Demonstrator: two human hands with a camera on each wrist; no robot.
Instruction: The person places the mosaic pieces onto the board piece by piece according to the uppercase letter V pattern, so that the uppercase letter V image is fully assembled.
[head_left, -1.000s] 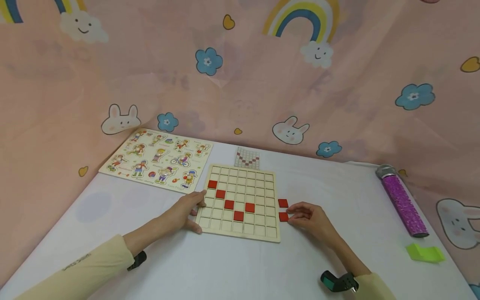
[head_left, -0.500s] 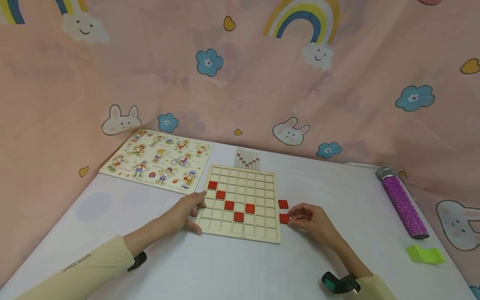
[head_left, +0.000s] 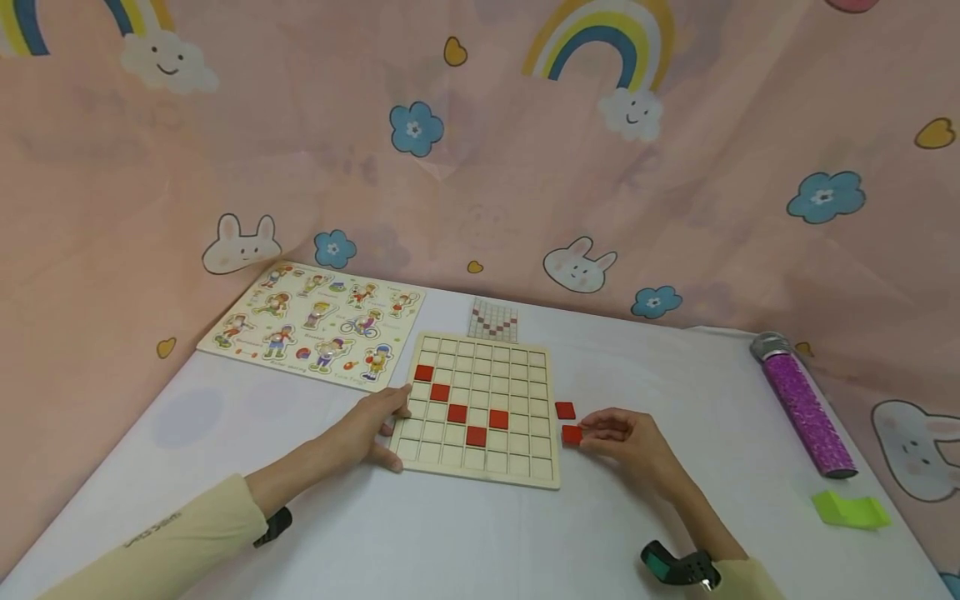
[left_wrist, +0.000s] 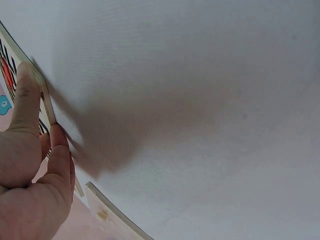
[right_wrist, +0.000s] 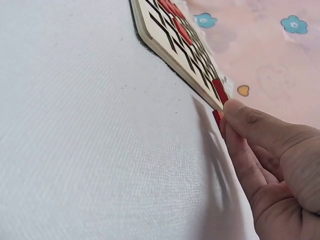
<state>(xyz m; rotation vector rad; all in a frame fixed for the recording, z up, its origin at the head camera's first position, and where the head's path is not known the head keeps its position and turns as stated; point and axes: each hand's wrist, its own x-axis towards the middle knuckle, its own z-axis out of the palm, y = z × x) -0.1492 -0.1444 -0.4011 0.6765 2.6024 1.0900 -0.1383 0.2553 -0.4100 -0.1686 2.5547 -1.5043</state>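
Observation:
In the head view, my left hand rests at the left edge of a pale wooden grid board, fingers against its side and thumb at the near-left corner. Several red square tiles sit in the board's cells, in a diagonal that turns up at the right. Just right of the board, my right hand pinches a red tile between thumb and finger; the fingers hide part of it. Another red tile lies on the table slightly farther back. Behind the board is a small pattern card with marked squares.
A picture puzzle board with cartoon figures lies back left. At the right are a glittery purple tube with a silver end and a bright green curved piece. A pink printed cloth hangs behind the white table.
The near red tile has shifted slightly right, away from the board's edge, with my right fingers. My left hand stays at the board's edge.

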